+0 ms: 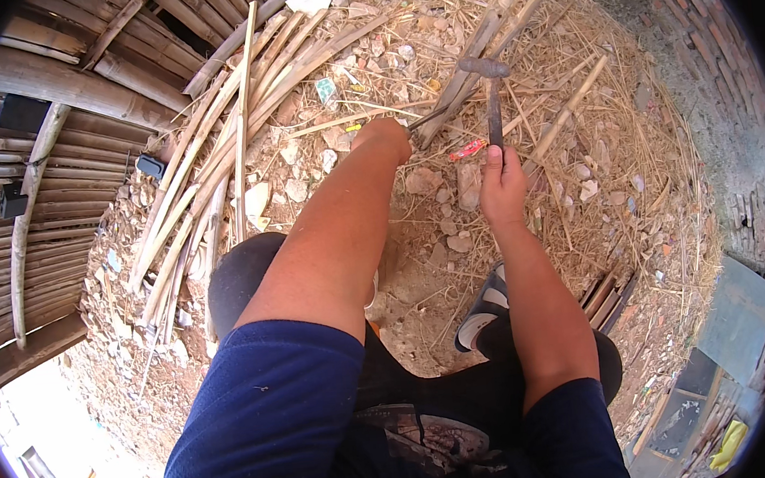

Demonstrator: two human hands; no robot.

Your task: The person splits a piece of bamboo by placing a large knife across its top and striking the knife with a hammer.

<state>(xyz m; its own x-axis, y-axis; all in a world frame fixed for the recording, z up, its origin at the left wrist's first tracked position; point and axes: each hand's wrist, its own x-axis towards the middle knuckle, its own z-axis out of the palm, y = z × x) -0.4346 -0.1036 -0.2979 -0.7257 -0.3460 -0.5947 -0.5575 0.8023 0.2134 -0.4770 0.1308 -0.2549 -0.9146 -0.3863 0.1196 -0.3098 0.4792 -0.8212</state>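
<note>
My right hand (502,186) is closed around the dark handle of a hammer (494,109). The hammer points away from me, and its rounded brownish head (483,67) lies over or just above a wooden beam (508,3). To the left, my left hand (384,140) is closed on a thin dark metal tool (425,120) that looks like a rod or blade. Its far end reaches the side of the beam near the beam's lower end. My fingers hide the tool's grip, so its kind is unclear. The beam slants from upper right down toward my left hand.
Split bamboo strips (235,134) lie piled at the left, near a bamboo wall (15,196). Stones, straw and scraps cover the ground, including a red wrapper (467,150). Another pole (574,105) lies to the right, before a brick wall (695,44). My shoe (482,310) is below.
</note>
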